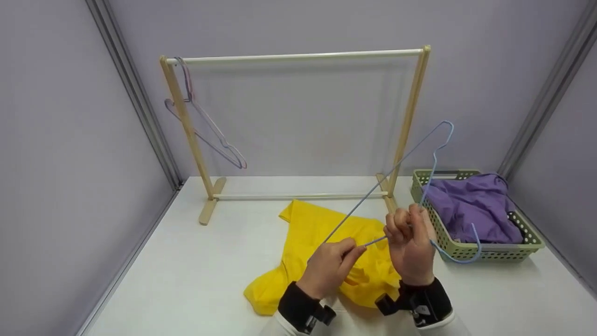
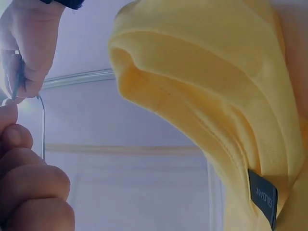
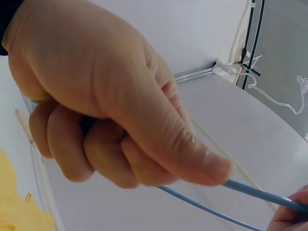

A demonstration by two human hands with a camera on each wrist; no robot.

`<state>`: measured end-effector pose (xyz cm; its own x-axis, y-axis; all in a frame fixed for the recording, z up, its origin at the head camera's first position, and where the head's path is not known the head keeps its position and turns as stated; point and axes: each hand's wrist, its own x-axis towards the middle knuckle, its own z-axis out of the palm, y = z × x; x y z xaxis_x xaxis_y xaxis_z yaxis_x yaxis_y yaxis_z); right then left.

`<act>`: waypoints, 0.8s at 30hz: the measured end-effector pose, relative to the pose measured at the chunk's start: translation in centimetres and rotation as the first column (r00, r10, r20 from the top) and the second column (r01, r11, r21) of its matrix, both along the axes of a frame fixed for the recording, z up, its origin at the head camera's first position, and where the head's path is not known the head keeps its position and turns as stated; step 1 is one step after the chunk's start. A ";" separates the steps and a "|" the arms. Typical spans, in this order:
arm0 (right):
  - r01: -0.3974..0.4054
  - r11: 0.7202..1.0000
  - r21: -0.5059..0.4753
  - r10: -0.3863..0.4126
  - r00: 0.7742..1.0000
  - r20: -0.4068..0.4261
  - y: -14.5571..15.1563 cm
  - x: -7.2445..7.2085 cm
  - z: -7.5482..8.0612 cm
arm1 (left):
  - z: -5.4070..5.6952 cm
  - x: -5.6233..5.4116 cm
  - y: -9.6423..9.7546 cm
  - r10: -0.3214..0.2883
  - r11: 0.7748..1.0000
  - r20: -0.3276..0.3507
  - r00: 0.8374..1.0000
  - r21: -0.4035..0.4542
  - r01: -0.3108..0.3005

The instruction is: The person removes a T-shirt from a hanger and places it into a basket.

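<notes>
Both hands hold a light-blue clothes hanger (image 1: 435, 161) in the air, tilted, with its hook to the right. My left hand (image 1: 331, 267) grips one arm of it, thumb along the wire. My right hand (image 1: 413, 245) curls its fingers round the hanger near the hook; in the right wrist view its thumb presses on the blue wire (image 3: 260, 193). Beneath the hands, a crumpled yellow shirt (image 1: 298, 242) lies on the white table. Its open neckline and dark label (image 2: 263, 196) show in the left wrist view.
Behind stands a wooden rack with a white rail (image 1: 298, 57). A few hangers (image 1: 219, 130) hang at its left end. A green basket (image 1: 503, 252) with purple cloth (image 1: 480, 205) in it stands to the right. Grey walls close in the table (image 1: 186, 270).
</notes>
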<state>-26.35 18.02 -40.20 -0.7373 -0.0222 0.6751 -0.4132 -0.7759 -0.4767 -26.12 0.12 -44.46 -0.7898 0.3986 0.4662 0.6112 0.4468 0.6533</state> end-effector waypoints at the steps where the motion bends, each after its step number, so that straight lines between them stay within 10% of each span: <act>1: 0.023 0.998 0.052 -0.023 1.000 0.008 0.1 0.1 0.1 | 0.0 0.0 -0.1 0.003 1.000 0.008 1.000 0.015 -0.003; 5: 0.103 0.956 0.275 -0.129 0.989 0.077 0.7 0.3 0.5 | 0.3 -0.3 -0.7 0.021 0.993 0.020 1.000 0.112 -0.023; 8: 0.178 0.844 0.505 -0.259 0.961 0.093 1.0 0.3 0.6 | 0.3 -0.7 -1.5 0.050 0.974 0.000 0.999 0.223 -0.049; 14: 0.287 0.485 0.826 -0.381 0.919 -0.096 1.2 -0.9 -0.8 | 0.3 -1.9 -3.7 0.181 0.894 0.008 0.983 0.416 -0.168; 24: 0.277 -0.065 0.959 -0.338 0.898 -0.282 -0.9 -2.7 -4.8 | 0.0 -3.4 -6.7 0.295 0.748 0.254 0.921 0.538 -0.388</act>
